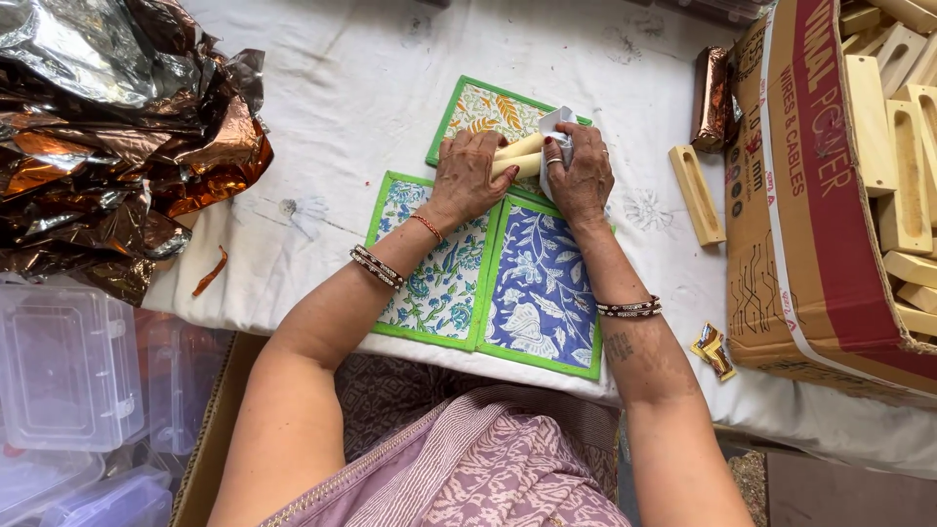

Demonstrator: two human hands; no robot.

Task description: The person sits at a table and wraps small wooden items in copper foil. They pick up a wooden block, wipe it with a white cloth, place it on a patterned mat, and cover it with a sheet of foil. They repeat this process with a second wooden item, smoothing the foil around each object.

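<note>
On a white-clothed table (322,107), above the blue mat (542,293), both hands, left hand (468,176) and right hand (583,176), are gripping a pale wooden block (517,156) lying crosswise.

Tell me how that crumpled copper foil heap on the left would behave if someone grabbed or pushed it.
The copper foil heap looks thin and deeply creased, so it would probably flop and crumple further rather than hold shape. It seems light for its bulk, likely sliding easily on the white cloth. Its glossy surface suggests it may be slippery.
</note>
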